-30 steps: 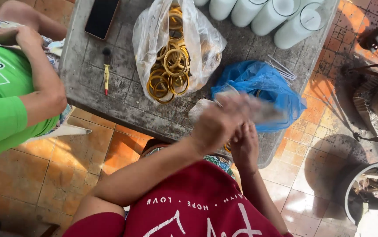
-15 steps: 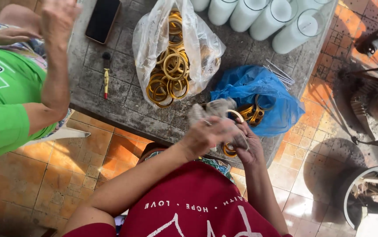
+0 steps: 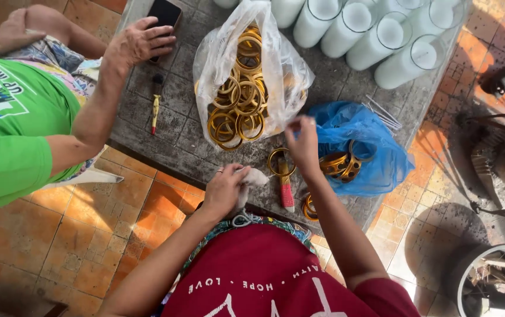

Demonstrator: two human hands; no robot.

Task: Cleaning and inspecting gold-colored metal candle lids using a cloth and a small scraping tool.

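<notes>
Our left hand (image 3: 224, 189) closes its fingers on a whitish rag (image 3: 251, 181) at the stone table's (image 3: 176, 132) near edge; our right hand (image 3: 303, 141), fingers pinched together, hovers between the clear bag of gold rings (image 3: 246, 88) and the blue bag (image 3: 358, 147), above a red-handled tool (image 3: 286, 191). A co-worker's hand (image 3: 138, 41) touches a phone (image 3: 164, 13) at the far left corner.

Above the clear bag of gold rings (image 3: 246, 88), the white cylinders (image 3: 375, 35) and the dark phone (image 3: 163, 13) are cut off by the top edge. Rings deep inside that bag are veiled by glare and creased plastic; their number cannot be told. Right of it, the blue bag (image 3: 370, 147) conceals most of its rings. Below it, the left hand (image 3: 226, 191) covers most of a pale wad (image 3: 255, 177), kind indeterminable.
</notes>
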